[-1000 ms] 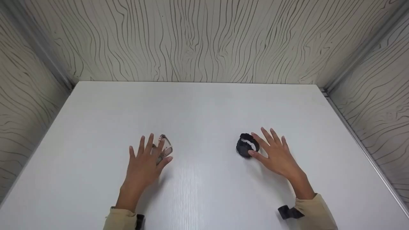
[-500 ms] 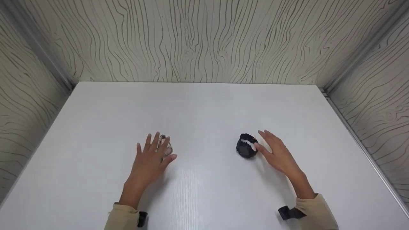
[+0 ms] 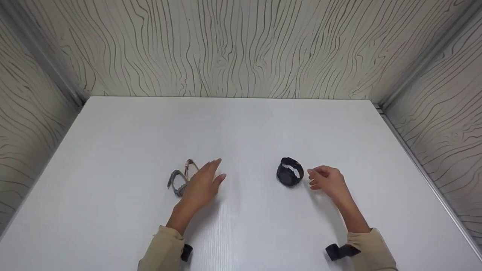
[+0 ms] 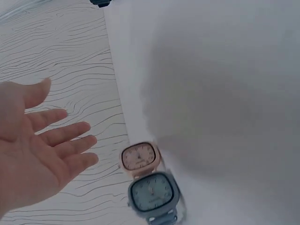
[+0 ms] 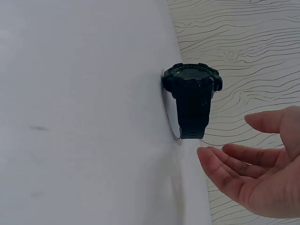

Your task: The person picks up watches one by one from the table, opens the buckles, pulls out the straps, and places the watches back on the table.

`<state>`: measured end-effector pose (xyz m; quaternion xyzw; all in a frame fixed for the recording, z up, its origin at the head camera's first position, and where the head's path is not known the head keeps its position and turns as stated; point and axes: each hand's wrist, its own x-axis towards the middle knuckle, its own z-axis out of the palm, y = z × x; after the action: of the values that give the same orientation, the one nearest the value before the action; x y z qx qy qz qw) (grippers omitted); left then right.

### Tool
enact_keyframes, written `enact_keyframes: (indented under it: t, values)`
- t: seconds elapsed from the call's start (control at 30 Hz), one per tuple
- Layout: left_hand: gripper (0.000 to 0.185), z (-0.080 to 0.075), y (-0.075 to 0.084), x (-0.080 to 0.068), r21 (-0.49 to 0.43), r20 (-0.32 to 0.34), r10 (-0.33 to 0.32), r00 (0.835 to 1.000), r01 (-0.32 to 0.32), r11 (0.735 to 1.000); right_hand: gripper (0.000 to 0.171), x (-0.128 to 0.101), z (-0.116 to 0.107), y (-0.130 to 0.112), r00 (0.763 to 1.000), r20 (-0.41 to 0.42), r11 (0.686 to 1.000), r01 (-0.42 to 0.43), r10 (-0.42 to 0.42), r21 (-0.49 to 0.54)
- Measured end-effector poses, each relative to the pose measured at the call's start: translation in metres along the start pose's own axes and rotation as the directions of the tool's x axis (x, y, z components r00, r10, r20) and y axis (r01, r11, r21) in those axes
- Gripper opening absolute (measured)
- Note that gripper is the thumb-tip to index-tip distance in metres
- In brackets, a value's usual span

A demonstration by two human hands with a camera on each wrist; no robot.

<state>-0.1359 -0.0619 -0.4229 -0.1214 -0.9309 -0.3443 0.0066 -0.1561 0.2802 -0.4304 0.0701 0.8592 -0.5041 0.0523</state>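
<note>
The black watch [image 3: 287, 177] rested on its side on the surface [image 3: 241, 128], its strap bent into a loop whose hollow showed from above. Its case was round and chunky with a knobbed rim, and the dark, matt strap narrowed away from the case.

Just to the right of the black watch was the right hand [image 3: 328, 181], its fingers loosely bent and the thumb standing apart from them; that grip was slack and held nothing, and a gap lay between it and the strap.

Well to the left of the black watch stood two more watches, a pink watch [image 4: 139, 157] and a blue-grey watch [image 4: 153, 191], the blue-grey one farther left. Both had rounded-square faces with numerals inside a dark outline, and their bands curved into loops. Whether their cases touched was hard to tell.

Between that pair and the black watch, the left hand [image 3: 201, 184] partly hid them from the head camera. Its grip was released too, with fingers extended and palm bare, apart from both watches.

The surface was white, smooth and slightly glossy. Beyond the black watch rose a pale wall [image 3: 226, 49] patterned with dark, wavy wood-grain lines.
</note>
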Motion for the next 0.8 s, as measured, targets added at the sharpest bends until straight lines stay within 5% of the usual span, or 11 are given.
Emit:
enact_keyframes:
  t: [0.17, 0.4, 0.8]
  values:
    - [0.039, 0.013, 0.004, 0.008, -0.162, 0.014, -0.017, 1.0, 0.019, 0.987, 0.033, 0.001, 0.005, 0.006, 0.996, 0.052, 0.982, -0.083, 0.075, 0.172]
    - [0.035, 0.028, 0.015, 0.02, -0.399, 0.109, -0.024, 0.994, 0.066, 0.914, 0.031, -0.001, 0.011, 0.008, 0.99, 0.05, 0.943, -0.14, 0.131, 0.3]
    - [0.039, 0.066, 0.03, 0.045, -0.692, 0.292, -0.074, 0.953, 0.264, 0.672, 0.031, -0.005, 0.015, 0.006, 0.988, 0.017, 0.918, -0.148, 0.153, 0.369]
